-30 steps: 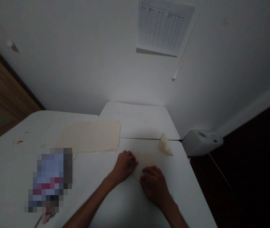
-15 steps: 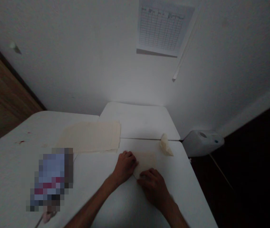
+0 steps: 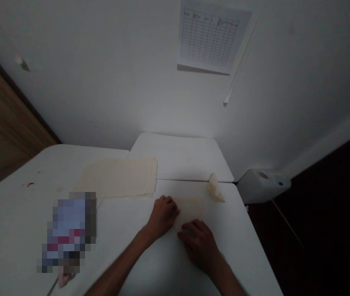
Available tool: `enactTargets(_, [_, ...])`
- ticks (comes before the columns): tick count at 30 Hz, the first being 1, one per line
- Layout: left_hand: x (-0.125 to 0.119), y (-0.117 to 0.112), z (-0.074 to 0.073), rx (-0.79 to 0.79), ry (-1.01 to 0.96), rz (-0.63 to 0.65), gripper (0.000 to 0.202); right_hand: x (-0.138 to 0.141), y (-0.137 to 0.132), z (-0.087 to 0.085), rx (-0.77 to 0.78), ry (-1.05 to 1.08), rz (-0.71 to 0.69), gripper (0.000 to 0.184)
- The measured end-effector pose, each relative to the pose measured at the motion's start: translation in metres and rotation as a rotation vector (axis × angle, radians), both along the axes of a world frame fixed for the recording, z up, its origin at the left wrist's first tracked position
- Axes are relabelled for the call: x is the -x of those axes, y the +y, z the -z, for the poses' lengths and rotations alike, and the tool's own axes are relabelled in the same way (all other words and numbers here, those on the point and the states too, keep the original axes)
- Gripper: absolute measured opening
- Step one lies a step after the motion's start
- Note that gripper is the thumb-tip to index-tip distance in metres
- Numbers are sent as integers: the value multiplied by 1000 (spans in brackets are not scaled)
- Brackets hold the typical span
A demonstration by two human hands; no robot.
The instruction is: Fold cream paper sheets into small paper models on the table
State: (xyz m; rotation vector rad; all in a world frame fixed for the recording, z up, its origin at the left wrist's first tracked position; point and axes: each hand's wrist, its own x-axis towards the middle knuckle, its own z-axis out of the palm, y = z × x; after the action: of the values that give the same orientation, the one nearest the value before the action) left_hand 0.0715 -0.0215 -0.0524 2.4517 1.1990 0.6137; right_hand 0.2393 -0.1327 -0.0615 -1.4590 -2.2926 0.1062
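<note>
A small, thin cream sheet lies on the white table in front of me; whether it is pastry, paper or cloth I cannot tell. My left hand is closed at the sheet's left edge, fingers curled with the tips against it. At the lower edge sits my right hand, its fingers bent and drawn together on the sheet. My hands hide the sheet's lower left part. A crumpled cream piece stands to the right of it. Farther left lies a stack of larger cream sheets.
White tables with rounded corners meet at a seam against the wall. A blurred-out package lies at the left, with a small pinkish thing below it. A white plastic jerrycan stands beyond the right edge. A printed chart hangs on the wall.
Both hands stay at the small sheet in nearly the same pose. The view has shifted very slightly; nothing else has visibly moved.
</note>
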Motion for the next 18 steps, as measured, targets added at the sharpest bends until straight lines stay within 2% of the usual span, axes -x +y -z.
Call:
enactTargets(7, [0, 0, 0, -11, -23, -3, 7, 1, -5, 4, -72, -12, 2, 22])
enactTargets(18, [-2, 0, 4, -9, -36, -34, 5, 3, -5, 4, -101, -30, 19, 22])
